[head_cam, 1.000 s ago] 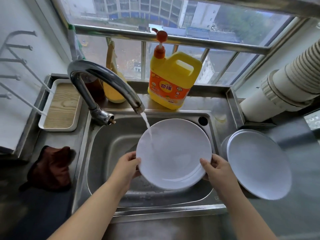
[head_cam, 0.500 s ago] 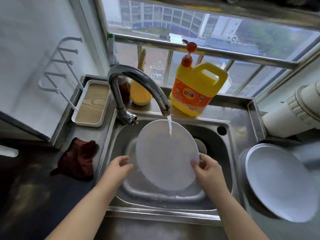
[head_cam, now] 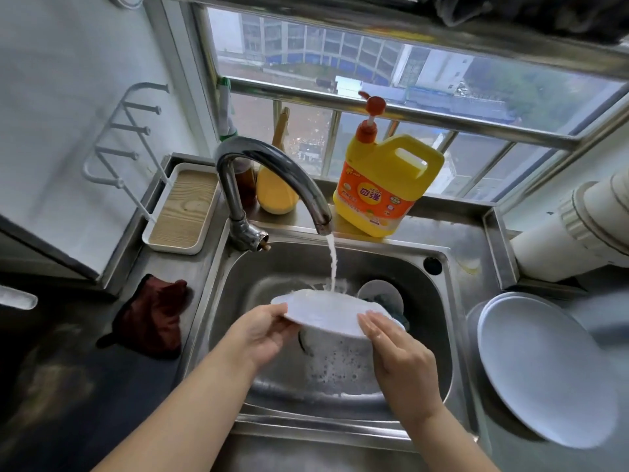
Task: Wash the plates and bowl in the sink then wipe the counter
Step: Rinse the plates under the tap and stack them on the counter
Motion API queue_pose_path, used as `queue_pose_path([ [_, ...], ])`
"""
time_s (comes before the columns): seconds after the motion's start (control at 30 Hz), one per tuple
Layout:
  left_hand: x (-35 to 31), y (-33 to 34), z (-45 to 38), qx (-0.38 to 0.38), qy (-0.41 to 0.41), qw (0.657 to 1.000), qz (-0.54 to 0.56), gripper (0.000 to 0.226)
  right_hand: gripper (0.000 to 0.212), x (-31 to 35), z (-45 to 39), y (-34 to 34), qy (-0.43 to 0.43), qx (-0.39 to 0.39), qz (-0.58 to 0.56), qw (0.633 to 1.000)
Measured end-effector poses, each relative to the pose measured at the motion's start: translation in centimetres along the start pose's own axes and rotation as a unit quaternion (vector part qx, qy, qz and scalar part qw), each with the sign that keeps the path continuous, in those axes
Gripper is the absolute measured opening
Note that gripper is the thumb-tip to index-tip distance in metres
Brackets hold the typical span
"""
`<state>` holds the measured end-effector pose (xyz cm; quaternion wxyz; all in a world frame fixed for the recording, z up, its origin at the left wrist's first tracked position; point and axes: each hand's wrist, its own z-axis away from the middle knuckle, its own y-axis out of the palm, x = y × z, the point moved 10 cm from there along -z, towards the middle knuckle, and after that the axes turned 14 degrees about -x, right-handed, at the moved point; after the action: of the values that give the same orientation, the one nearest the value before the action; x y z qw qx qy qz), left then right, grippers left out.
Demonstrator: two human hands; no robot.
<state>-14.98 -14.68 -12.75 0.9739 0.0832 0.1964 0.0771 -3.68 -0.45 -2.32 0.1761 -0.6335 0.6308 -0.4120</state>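
Note:
I hold a white plate [head_cam: 326, 313] almost flat over the steel sink [head_cam: 439, 335], and the faucet's [head_cam: 272, 165] running water lands on its far side. My left hand [head_cam: 262, 335] grips the plate's left rim, thumb on top. At the right rim, my right hand [head_cam: 398, 352] lies against the plate with straight fingers. Behind the plate, a small round white dish [head_cam: 377, 292] leans in the sink beside something dark green. Foamy water sits in the basin below. Two stacked white plates [head_cam: 544, 366] rest on the counter to the right.
A dark red cloth [head_cam: 153, 315] lies on the counter left of the sink. A yellow detergent jug [head_cam: 384, 189] with a pump stands behind the sink. A white wood-lined tray [head_cam: 185, 209] sits at the back left, and a white duct pipe [head_cam: 578, 226] juts in at the right.
The plate has tipped from facing me to nearly flat and dropped lower under the stream. My left hand has taken hold of its left rim again; my right fingers have straightened.

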Motion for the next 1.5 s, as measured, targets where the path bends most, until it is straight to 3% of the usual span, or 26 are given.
queue_pose_path([
  [0.1,0.6,0.5,0.2,0.009,0.021,0.999,-0.034,0.023,0.045,-2.3,1.3,0.5,0.074,0.024,-0.042,0.996],
  [0.23,-0.3,0.7,-0.1,0.027,0.100,0.991,-0.084,0.020,0.048,-5.7,3.9,1.2,0.244,0.064,-0.068,0.965],
  [0.4,-1.6,1.5,0.6,0.060,0.189,0.971,-0.134,0.017,0.046,-8.6,7.4,2.5,0.461,0.118,-0.106,0.873],
  [0.53,-2.0,2.0,1.0,0.068,0.261,0.936,-0.227,0.019,0.042,-9.2,9.8,3.9,0.564,0.158,-0.133,0.800],
  [0.77,-2.0,2.3,0.8,0.070,0.298,0.915,-0.262,0.016,0.035,-9.2,11.0,4.0,0.599,0.163,-0.141,0.772],
  [1.17,-2.2,5.2,0.7,0.101,0.254,0.945,-0.178,0.017,0.023,-9.6,12.3,2.8,0.622,0.144,-0.150,0.755],
  [1.5,-4.8,4.5,1.4,0.116,0.248,0.957,-0.093,0.020,0.019,-8.8,12.4,4.4,0.664,0.126,-0.219,0.704],
])
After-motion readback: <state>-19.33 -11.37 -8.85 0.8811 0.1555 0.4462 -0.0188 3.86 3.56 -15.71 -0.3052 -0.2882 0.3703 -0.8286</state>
